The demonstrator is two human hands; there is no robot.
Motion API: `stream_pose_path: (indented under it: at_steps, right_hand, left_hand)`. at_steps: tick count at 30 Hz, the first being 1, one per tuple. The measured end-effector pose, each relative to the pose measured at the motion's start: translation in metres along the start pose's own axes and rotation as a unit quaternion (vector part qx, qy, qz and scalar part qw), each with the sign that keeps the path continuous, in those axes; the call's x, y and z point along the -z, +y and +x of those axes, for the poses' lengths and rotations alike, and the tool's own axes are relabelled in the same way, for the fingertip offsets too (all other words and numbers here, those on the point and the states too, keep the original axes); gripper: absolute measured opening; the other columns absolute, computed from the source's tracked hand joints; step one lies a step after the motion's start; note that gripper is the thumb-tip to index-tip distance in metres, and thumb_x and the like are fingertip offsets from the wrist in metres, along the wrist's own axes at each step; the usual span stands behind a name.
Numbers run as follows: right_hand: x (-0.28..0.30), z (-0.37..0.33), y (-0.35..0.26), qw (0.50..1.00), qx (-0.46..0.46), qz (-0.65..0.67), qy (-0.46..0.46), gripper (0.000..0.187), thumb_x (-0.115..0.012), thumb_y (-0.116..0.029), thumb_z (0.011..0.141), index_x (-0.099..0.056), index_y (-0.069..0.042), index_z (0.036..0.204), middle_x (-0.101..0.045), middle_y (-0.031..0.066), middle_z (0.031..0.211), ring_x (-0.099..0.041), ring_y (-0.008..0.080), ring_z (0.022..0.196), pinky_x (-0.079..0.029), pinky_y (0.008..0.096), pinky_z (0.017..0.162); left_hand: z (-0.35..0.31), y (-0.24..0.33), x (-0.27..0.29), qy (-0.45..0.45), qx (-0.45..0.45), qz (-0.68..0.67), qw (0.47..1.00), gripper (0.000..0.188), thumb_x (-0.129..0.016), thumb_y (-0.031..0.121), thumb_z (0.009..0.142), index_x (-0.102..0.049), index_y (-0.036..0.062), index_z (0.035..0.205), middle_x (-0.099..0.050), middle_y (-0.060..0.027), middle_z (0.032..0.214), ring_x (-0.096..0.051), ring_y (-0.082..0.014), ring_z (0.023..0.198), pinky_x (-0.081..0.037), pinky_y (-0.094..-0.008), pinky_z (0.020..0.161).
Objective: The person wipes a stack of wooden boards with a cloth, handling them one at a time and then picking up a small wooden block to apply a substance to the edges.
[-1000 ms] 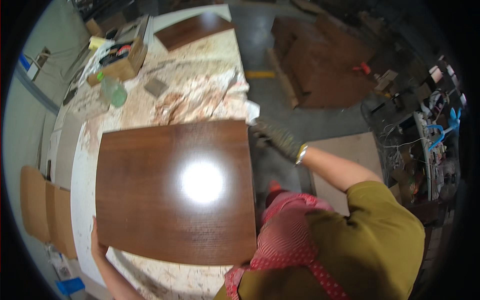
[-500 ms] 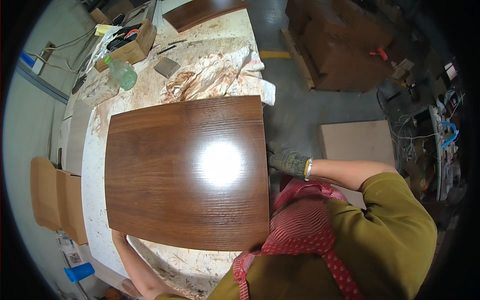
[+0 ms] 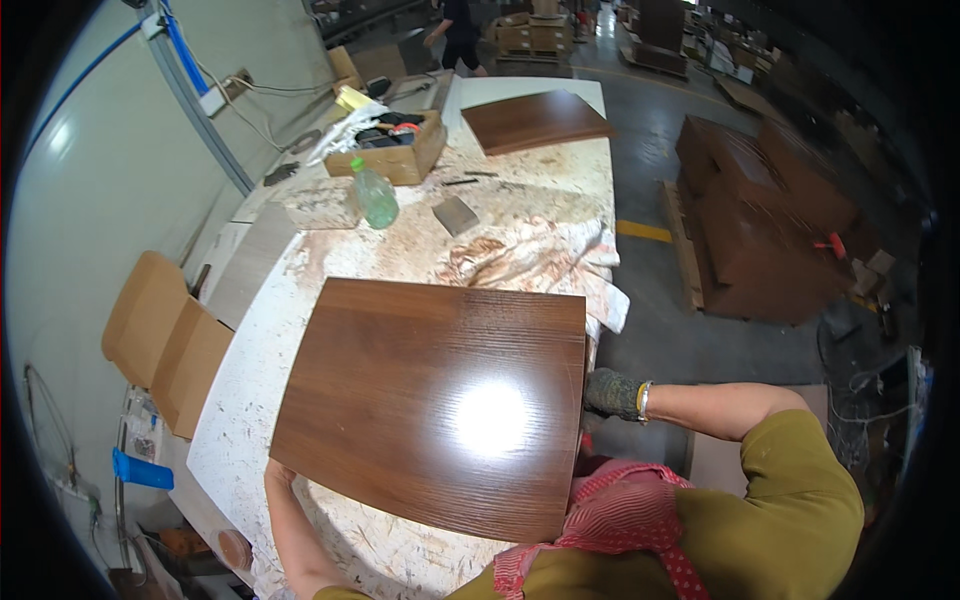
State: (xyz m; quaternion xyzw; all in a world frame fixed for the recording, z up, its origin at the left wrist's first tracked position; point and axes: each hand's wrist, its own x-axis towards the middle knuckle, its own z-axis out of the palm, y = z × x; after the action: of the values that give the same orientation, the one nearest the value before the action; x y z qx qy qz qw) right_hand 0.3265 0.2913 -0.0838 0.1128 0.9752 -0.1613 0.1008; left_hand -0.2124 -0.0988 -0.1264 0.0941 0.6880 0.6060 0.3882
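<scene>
A dark brown wood-grain panel (image 3: 420,390) with a glossy face lies over the near part of the stained white worktable (image 3: 235,410). Bare, my left hand (image 3: 280,471) grips its near left corner, with the fingers partly hidden beneath. At the right edge my right hand (image 3: 613,394), in a dark grey knitted glove, is closed on the panel; its fingertips are hidden behind the edge. Just beyond the panel lies a crumpled, brown-stained white cloth (image 3: 535,258). A small grey-brown block (image 3: 456,215) rests farther off.
Farther up the table are a green plastic bottle (image 3: 375,198), a wooden box (image 3: 405,165) of tools and another brown panel (image 3: 540,122). An open cardboard box (image 3: 185,345) stands at the left. Brown stacked goods (image 3: 765,235) occupy the right floor; a person (image 3: 458,35) walks far off.
My view has tilted up, showing more of the far workshop, and the scene sits lower and farther right in it. Both hands stay on the panel, whose outline now looks more slanted.
</scene>
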Motion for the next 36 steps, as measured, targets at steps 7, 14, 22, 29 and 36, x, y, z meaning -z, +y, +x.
stream_pose_path:
  at_steps: [7, 14, 22, 29, 36]
  right_hand:
    - [0.023, 0.036, 0.03, 0.988, 0.093, -0.124, -0.015, 0.017, -0.064, -0.018, 0.067, -0.07, -0.004, 0.074, -0.066, 0.0177, 0.076, -0.066, 0.0345, 0.073, -0.053, 0.0425, 0.064]
    - [0.077, 0.135, 0.043, 0.995, -0.03, -0.016, -0.09, 0.031, -0.076, -0.027, 0.057, -0.071, -0.003, 0.075, -0.065, 0.0186, 0.07, -0.066, 0.0336, 0.07, -0.053, 0.0387, 0.066]
    - [0.123, 0.24, 0.063, 0.967, 0.166, -0.184, -0.066, 0.024, -0.074, -0.026, 0.064, -0.072, -0.008, 0.08, -0.067, 0.0172, 0.079, -0.066, 0.0329, 0.077, -0.051, 0.0396, 0.071]
    - [0.12, 0.28, 0.098, 0.983, 0.162, -0.034, -0.077, 0.019, -0.068, -0.017, 0.068, -0.069, -0.002, 0.079, -0.067, 0.0194, 0.084, -0.065, 0.0349, 0.082, -0.05, 0.0402, 0.073]
    - [0.181, 0.259, 0.188, 0.97, 0.159, 0.025, 0.184, 0.02, -0.056, -0.016, 0.081, -0.064, -0.005, 0.096, -0.065, 0.0173, 0.09, -0.061, 0.0318, 0.086, -0.048, 0.0397, 0.076]
  left_hand:
    - [-0.052, -0.002, -0.014, 0.079, 0.023, -0.026, 0.996, 0.04, -0.06, 0.031, 0.088, -0.057, 0.0066, 0.119, -0.063, -0.0058, 0.113, -0.061, -0.0187, 0.099, -0.05, -0.0335, 0.082]
    - [-0.141, -0.034, -0.039, 0.188, -0.011, -0.144, 0.971, 0.044, -0.056, 0.036, 0.089, -0.054, 0.0097, 0.124, -0.06, -0.0033, 0.119, -0.056, -0.0189, 0.108, -0.045, -0.0338, 0.092]
    - [-0.244, -0.095, -0.127, 0.322, 0.033, -0.168, 0.931, 0.044, -0.056, 0.033, 0.089, -0.053, 0.007, 0.124, -0.059, -0.0054, 0.119, -0.056, -0.0205, 0.108, -0.046, -0.0351, 0.09]
    - [-0.291, -0.083, -0.226, 0.321, 0.127, -0.042, 0.938, 0.041, -0.054, 0.03, 0.089, -0.054, 0.0054, 0.122, -0.06, -0.0061, 0.118, -0.057, -0.0206, 0.107, -0.046, -0.0345, 0.09]
    - [-0.262, -0.042, -0.187, 0.31, 0.065, -0.204, 0.926, 0.064, -0.046, 0.054, 0.091, -0.046, 0.0028, 0.131, -0.053, -0.0129, 0.129, -0.053, -0.0266, 0.116, -0.044, -0.0433, 0.096]
